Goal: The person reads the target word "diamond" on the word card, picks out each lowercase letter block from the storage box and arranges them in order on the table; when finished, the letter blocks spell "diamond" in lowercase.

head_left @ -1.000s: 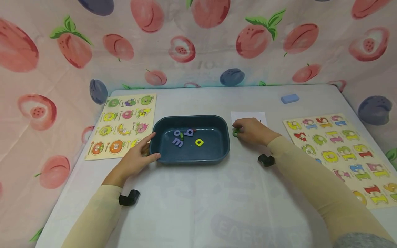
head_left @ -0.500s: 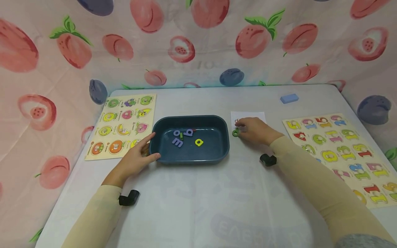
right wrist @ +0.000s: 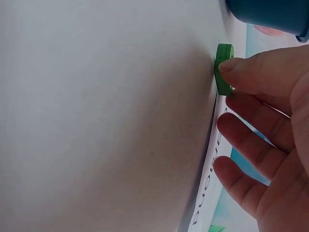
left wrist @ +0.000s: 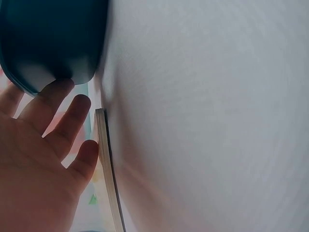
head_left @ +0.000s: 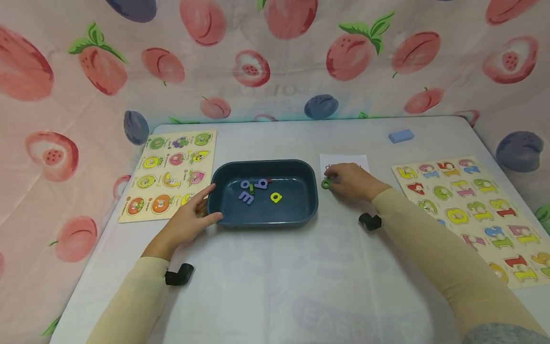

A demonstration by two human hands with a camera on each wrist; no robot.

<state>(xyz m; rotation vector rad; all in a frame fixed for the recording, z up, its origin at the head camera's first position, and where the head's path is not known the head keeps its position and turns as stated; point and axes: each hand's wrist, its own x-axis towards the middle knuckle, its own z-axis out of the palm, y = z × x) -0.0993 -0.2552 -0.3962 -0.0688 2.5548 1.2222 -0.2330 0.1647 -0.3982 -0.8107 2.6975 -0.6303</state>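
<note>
My left hand point(head_left: 188, 220) rests against the left end of a dark teal tray point(head_left: 262, 223), thumb on its near rim, fingers spread and fairly straight. In the left wrist view fingertips touch the tray's wall point(left wrist: 79, 67). Inside the tray lie purple letter pieces, including an "m" point(head_left: 246, 198), a yellow letter point(head_left: 276, 197), and a green and a red piece. Right of the tray, my right hand point(head_left: 356, 181) pinches a small green letter point(head_left: 326, 184) at the near edge of a white printed card point(head_left: 343, 160). The right wrist view shows the thumb on the green letter's side point(right wrist: 223, 79).
A wooden fruit puzzle board point(head_left: 172, 167) lies left of the tray. A number puzzle board point(head_left: 464, 200) lies on the right, partly behind my right forearm. At the back right sits a blue block point(head_left: 401, 136). A fruit-patterned cloth point(head_left: 292, 62) hangs behind the table.
My right hand shifted slightly right off the green letter, baring more of it and the card, then came back a little to it. Left hand and tray stay put.
</note>
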